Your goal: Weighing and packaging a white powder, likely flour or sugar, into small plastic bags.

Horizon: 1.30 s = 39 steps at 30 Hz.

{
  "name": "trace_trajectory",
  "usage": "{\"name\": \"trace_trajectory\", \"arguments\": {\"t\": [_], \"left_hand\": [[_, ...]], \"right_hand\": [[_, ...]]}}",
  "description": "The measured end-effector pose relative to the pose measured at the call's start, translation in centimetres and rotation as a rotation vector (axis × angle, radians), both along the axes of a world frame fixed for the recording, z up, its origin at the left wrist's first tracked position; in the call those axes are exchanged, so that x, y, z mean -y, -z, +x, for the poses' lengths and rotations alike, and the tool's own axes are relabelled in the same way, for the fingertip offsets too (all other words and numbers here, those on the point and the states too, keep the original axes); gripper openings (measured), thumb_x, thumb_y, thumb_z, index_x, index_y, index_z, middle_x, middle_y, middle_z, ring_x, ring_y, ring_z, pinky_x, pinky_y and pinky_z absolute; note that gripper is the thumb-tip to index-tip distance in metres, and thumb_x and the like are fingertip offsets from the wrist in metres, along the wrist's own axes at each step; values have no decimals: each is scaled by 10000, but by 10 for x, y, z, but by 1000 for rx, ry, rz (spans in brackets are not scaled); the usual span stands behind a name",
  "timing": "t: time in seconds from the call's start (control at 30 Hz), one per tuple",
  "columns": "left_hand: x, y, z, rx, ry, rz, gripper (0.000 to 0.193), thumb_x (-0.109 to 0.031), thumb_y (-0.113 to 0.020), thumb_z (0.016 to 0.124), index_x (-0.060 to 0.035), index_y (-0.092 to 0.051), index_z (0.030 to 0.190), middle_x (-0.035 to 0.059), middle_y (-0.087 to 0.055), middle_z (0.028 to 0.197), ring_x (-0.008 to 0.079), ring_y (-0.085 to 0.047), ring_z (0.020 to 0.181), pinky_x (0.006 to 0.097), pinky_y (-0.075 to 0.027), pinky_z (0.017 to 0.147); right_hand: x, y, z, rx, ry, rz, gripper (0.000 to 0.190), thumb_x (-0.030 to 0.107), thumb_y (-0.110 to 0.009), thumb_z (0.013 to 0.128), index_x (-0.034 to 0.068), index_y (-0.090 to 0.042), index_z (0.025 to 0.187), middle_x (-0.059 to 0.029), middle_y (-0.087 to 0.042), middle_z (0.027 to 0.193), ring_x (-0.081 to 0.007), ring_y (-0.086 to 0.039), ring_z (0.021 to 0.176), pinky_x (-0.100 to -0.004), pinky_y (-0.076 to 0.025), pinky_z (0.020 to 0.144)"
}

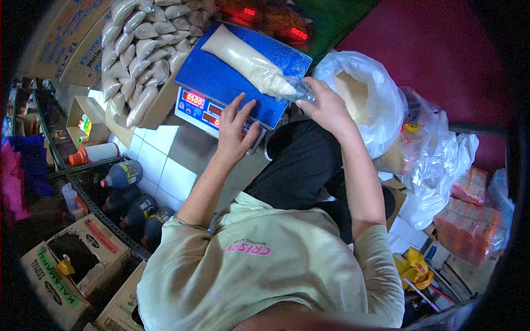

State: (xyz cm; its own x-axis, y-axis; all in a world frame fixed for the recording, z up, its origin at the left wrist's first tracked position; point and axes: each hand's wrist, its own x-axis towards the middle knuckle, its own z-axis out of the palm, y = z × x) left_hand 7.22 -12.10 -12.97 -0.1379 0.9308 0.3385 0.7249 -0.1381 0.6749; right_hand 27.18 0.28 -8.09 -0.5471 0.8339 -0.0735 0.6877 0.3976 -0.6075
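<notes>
A long clear plastic bag of pale granular or powdery stuff (244,58) lies slantwise across the blue platform of a digital scale (194,68). Its loose, unfilled end sits between the thumb and fingers of my right hand (325,103). My left hand (236,128) hovers by the scale's front edge, fingers spread, holding nothing and partly covering the display panel (193,98) with its lit red digits. Right of the scale, close to my right hand, stands a large open white sack (385,103) with similar pale stuff inside.
Left of the scale, a cardboard box (163,105) is heaped with filled bags (145,49). Dark bottles (124,173) stand beside a metal shelf edge (112,227). Crumpled plastic bags (430,165) and wrapped orange packs (468,223) lie to the right. My bent leg (306,161) is below the scale.
</notes>
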Motion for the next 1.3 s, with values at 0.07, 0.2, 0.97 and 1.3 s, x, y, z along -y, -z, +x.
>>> {"name": "trace_trajectory", "arguments": {"t": [0.07,0.2,0.97,1.3], "left_hand": [[0,0,-2,11,-6,6,449,-153,-603,692,-66,-523,1125,176,-428,1231,330,-436,1068,402,-340,908],[2,3,-9,7,-5,26,447,-155,-602,696,-69,-523,1128,175,-428,1232,330,-435,1069,401,-338,909],[10,4,-4,20,16,21,424,-149,-606,704,-82,-536,1116,166,-433,1223,324,-455,1035,409,-360,880],[3,1,7,-8,82,6,437,-125,-595,706,-74,-521,1134,176,-426,1236,327,-450,1062,404,-355,901]], "right_hand": [[1,-9,-5,68,-6,36,506,267,-611,736,55,-451,1167,-173,-528,1079,-326,-516,1001,-403,-409,833],[5,-33,-16,340,-3,100,456,223,-615,730,64,-475,1133,-165,-538,1052,-326,-510,991,-405,-402,833],[17,-17,84,-93,198,-120,489,178,-644,726,76,-455,1166,-131,-548,985,-219,-517,828,-324,-427,751],[8,33,154,-208,457,-174,515,202,-662,734,40,-454,1176,-120,-551,966,-165,-492,849,-288,-428,715]]}}
